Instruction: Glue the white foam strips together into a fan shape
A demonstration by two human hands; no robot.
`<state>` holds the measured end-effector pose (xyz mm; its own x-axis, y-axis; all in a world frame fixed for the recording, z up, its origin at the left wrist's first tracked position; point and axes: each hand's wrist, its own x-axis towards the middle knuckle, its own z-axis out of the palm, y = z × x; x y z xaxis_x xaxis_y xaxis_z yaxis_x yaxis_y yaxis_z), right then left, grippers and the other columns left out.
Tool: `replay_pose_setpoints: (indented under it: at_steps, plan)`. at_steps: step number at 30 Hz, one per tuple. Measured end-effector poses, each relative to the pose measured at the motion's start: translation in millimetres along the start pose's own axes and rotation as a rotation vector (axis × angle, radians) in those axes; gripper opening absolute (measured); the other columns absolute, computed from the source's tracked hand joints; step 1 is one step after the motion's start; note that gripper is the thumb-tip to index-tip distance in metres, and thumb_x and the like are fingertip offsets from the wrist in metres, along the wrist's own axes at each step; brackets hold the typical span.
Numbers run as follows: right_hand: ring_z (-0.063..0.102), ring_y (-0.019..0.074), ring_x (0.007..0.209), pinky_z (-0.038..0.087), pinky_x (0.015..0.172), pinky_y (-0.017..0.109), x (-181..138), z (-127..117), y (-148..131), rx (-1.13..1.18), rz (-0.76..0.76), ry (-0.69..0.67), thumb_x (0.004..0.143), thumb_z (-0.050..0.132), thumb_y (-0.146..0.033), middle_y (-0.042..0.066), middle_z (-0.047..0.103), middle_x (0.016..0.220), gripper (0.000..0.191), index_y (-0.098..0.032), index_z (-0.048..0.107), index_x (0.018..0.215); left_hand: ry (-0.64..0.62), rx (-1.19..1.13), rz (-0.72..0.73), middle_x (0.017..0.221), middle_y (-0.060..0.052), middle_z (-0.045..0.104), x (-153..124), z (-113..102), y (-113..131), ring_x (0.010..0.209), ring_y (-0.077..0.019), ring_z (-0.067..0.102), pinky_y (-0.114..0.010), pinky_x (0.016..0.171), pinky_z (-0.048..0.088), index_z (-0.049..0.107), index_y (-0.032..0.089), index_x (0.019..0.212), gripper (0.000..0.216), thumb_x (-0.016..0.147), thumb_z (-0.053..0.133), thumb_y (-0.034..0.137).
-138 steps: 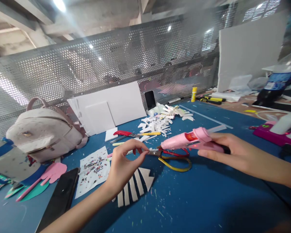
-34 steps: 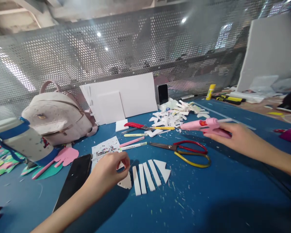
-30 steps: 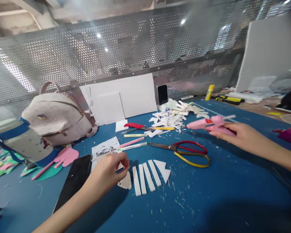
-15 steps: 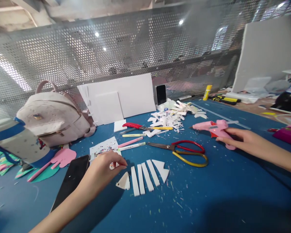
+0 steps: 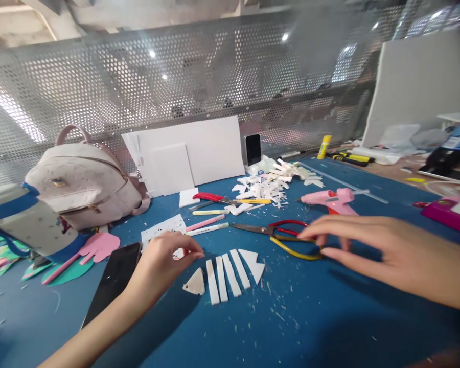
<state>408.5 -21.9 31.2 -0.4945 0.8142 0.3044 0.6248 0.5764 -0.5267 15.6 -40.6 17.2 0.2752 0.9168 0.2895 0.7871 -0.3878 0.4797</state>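
My left hand (image 5: 161, 260) hovers just above the blue table (image 5: 329, 317) with its fingertips pinched together; what they hold is too small to make out. A small white triangular piece (image 5: 194, 282) lies just right of it, beside three white foam strips (image 5: 224, 268) and a larger white triangle (image 5: 253, 263). My right hand (image 5: 368, 245) is open, fingers spread over the handles of the red and yellow scissors (image 5: 291, 236). The pink glue gun (image 5: 331, 199) stands on the table behind the scissors, untouched.
A pale backpack (image 5: 80, 184), a flask (image 5: 26, 225) and a black phone (image 5: 113, 278) are at the left. White boards (image 5: 193, 153) lean on the mesh fence. Foam scraps (image 5: 268, 184), pens (image 5: 207, 225), a red cutter (image 5: 210, 198) and a magenta device (image 5: 444, 212) lie around.
My right hand set the glue gun down on the table, let go and moved left over the scissors. My left hand came down beside the small triangular piece.
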Motion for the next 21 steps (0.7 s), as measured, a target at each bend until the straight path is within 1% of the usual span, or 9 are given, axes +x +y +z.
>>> replay_pose_setpoints:
  at_steps: [2,5,6,7,9,12,15,18,21]
  plan:
    - [0.069,0.0171,0.082,0.053,0.07,0.029,31,17,-28,0.102,-0.045,-0.21,0.097,0.063,-0.037,0.002,0.076,0.106,0.036,-0.038,0.068,0.133,0.041,-0.006,0.049,0.081,0.005,0.075,1,1,5,0.077,-0.0164,0.066,-0.028,0.073,0.047,0.075,0.027,0.082,0.011,0.091,0.07,0.025]
    - [0.07,0.0173,0.105,0.055,0.075,0.025,73,52,-56,0.476,-0.083,-0.393,0.099,0.061,-0.03,0.006,0.07,0.126,0.047,-0.031,0.056,0.145,0.104,-0.016,0.144,0.081,0.006,0.074,1,1,10,0.076,-0.015,0.065,-0.028,0.072,0.046,0.074,0.027,0.084,0.01,0.093,0.071,0.023]
    - [0.07,0.0177,0.106,0.056,0.071,0.024,85,64,-61,0.62,-0.107,-0.447,0.096,0.064,-0.028,0.007,0.068,0.131,0.044,-0.028,0.059,0.141,0.129,-0.021,0.178,0.082,0.006,0.074,1,1,10,0.076,-0.0144,0.064,-0.028,0.073,0.046,0.074,0.027,0.085,0.01,0.093,0.072,0.023]
    - [0.07,0.0181,0.109,0.056,0.077,0.026,95,76,-65,0.702,-0.121,-0.488,0.094,0.068,-0.027,0.009,0.068,0.133,0.04,-0.025,0.063,0.134,0.157,-0.028,0.212,0.082,0.006,0.074,0,0,10,0.076,-0.0137,0.064,-0.027,0.073,0.046,0.073,0.027,0.085,0.01,0.094,0.072,0.022]
    - [0.071,0.0174,0.103,0.057,0.084,0.028,112,95,-68,0.759,-0.137,-0.521,0.093,0.07,-0.028,0.008,0.075,0.116,0.028,-0.02,0.07,0.12,0.221,-0.041,0.276,0.083,0.007,0.073,-4,-1,8,0.077,-0.0128,0.064,-0.027,0.073,0.046,0.072,0.027,0.088,0.01,0.095,0.071,0.02]
    - [0.071,0.0152,0.087,0.056,0.079,0.027,126,106,-65,0.768,-0.121,-0.512,0.094,0.07,-0.032,0.004,0.077,0.092,0.017,-0.018,0.074,0.103,0.327,-0.056,0.344,0.086,0.007,0.073,-11,-3,2,0.08,-0.0118,0.065,-0.027,0.075,0.047,0.071,0.028,0.095,0.015,0.096,0.068,0.013]
    - [0.069,0.014,0.082,0.053,0.074,0.025,125,101,-56,0.75,-0.087,-0.456,0.093,0.072,-0.031,0.002,0.076,0.087,0.012,-0.02,0.076,0.094,0.388,-0.088,0.361,0.088,0.006,0.074,-20,-1,-6,0.083,-0.0122,0.066,-0.028,0.077,0.049,0.07,0.027,0.099,0.02,0.095,0.068,0.008]
    - [0.067,0.014,0.081,0.05,0.073,0.026,109,89,-45,0.556,-0.115,-0.384,0.094,0.073,-0.032,0.001,0.074,0.088,0.011,-0.022,0.077,0.091,0.319,-0.163,0.305,0.091,0.004,0.074,-29,6,-14,0.085,-0.0136,0.068,-0.028,0.078,0.052,0.07,0.027,0.099,0.018,0.095,0.069,0.009]
    - [0.066,0.0171,0.086,0.05,0.078,0.031,86,76,-32,0.226,-0.302,-0.403,0.103,0.058,-0.027,0.003,0.073,0.094,0.019,-0.025,0.077,0.1,0.172,-0.203,0.294,0.092,0.003,0.074,-38,15,-21,0.084,-0.0132,0.068,-0.026,0.077,0.054,0.068,0.028,0.102,0.02,0.095,0.067,0.01]
